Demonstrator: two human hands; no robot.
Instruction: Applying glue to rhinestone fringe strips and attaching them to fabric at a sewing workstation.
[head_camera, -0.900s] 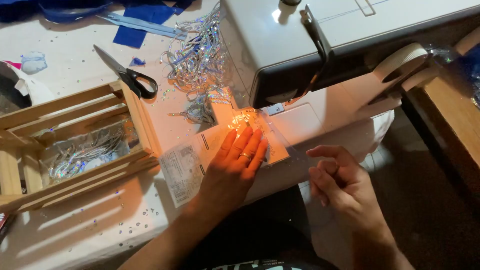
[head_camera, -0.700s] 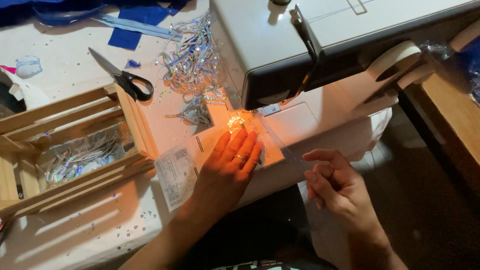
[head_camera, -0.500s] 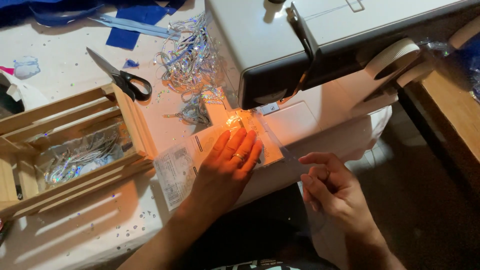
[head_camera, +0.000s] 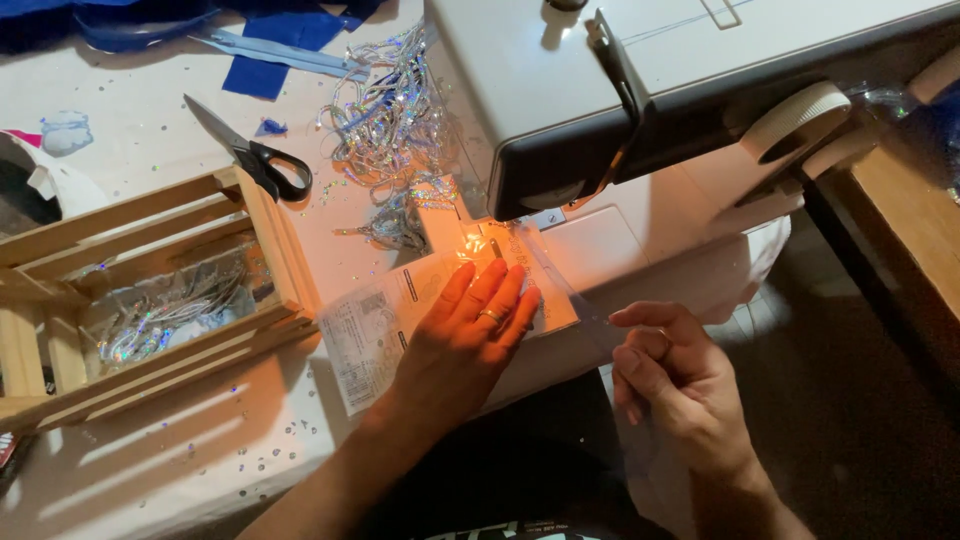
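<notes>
Head view shows we have kept our left hand (head_camera: 470, 335) spread flat on the clear plastic packet (head_camera: 420, 320) under the lit needle of the sewing machine (head_camera: 620, 90), while our right hand (head_camera: 680, 385) has drifted slightly nearer, fingers loosely curled around the packet's trailing edge, so feeding continues.

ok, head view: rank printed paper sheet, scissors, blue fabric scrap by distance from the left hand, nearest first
1. Printed paper sheet: under and just left of the left hand, touching it.
2. Scissors: up and left on the table, beyond the wooden crate.
3. Blue fabric scrap: farthest, near the top edge, above the scissors.
</notes>
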